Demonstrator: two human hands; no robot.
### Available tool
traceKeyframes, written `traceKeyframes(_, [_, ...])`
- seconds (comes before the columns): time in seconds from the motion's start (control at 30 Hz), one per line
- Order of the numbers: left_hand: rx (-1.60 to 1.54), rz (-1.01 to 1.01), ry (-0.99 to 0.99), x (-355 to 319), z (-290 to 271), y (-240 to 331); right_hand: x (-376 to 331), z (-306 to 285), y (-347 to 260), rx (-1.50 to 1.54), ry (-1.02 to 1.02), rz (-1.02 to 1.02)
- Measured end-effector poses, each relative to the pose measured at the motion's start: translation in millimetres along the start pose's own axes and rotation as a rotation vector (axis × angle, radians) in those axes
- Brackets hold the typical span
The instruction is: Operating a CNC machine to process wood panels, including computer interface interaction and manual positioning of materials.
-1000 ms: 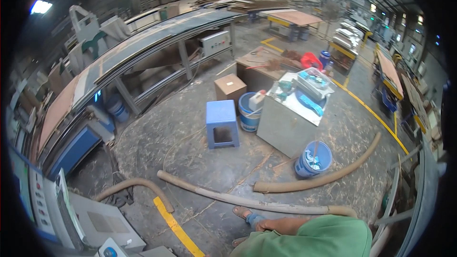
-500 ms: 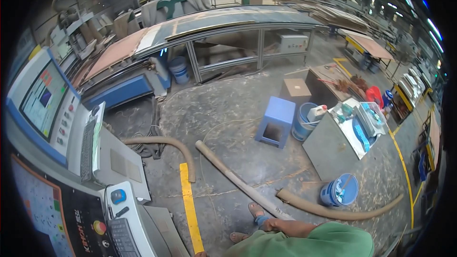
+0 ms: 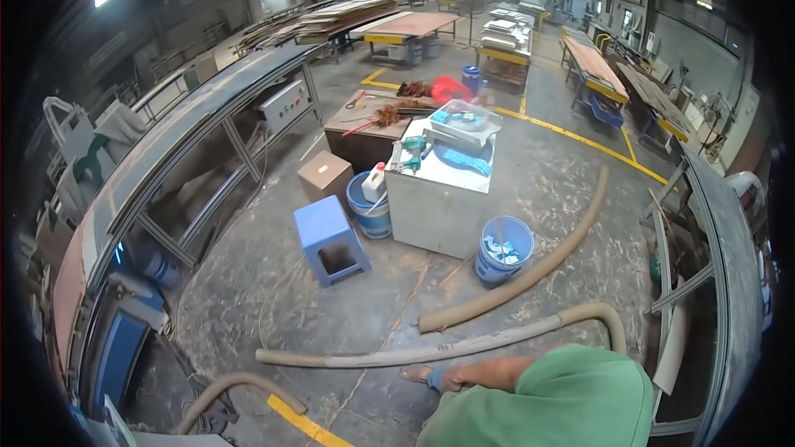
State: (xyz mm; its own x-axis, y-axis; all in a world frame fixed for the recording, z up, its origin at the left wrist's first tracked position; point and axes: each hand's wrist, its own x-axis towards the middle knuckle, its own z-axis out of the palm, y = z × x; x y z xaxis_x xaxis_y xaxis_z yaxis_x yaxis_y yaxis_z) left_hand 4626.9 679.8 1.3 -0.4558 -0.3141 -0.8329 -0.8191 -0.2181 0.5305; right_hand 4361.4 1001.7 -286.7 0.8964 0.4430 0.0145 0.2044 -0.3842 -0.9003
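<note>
My right arm (image 3: 494,373) hangs down from a green sleeve (image 3: 571,393), low in the view. At its end my right hand (image 3: 450,379) is small and in front of blue trouser cloth; its fingers cannot be made out, and nothing held shows. Below it a sandalled foot (image 3: 414,373) rests on the concrete floor. Closest to the foot lies a long pale hose (image 3: 414,355), curving away to the right. My left hand is out of view.
A thicker brown hose (image 3: 530,285) lies beyond it. Ahead stand a blue stool (image 3: 330,236), two blue buckets (image 3: 502,252) (image 3: 373,219), a cardboard box (image 3: 325,174) and a grey cabinet (image 3: 439,215). Conveyor table (image 3: 199,95) at left; metal-framed table (image 3: 716,281) at right.
My view has swung to the right. The control panel with screens has mostly left the picture at lower left, and the right-hand metal-framed table has come in. My right arm still hangs down.
</note>
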Motion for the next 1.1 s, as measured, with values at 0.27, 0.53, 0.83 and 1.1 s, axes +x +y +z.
traceKeyframes(0.27, [0.047,0.261,0.09,40,2,0,73,32,-20,-0.818,-0.078,-1.074])
traceKeyframes(0.53, [0.29,0.325,0.003,113,-50,119,0,42,-90,-1.608,-0.733,-1.903])
traceKeyframes(0.83, [0.257,0.179,0.593,64,-69,188,-100,133,-289,-1.054,-2.847,-1.28])
traceKeyframes(1.1, [0.149,0.79,1.336,-48,-260,364,-256,82,-279,-1.474,-2.704,-1.636])
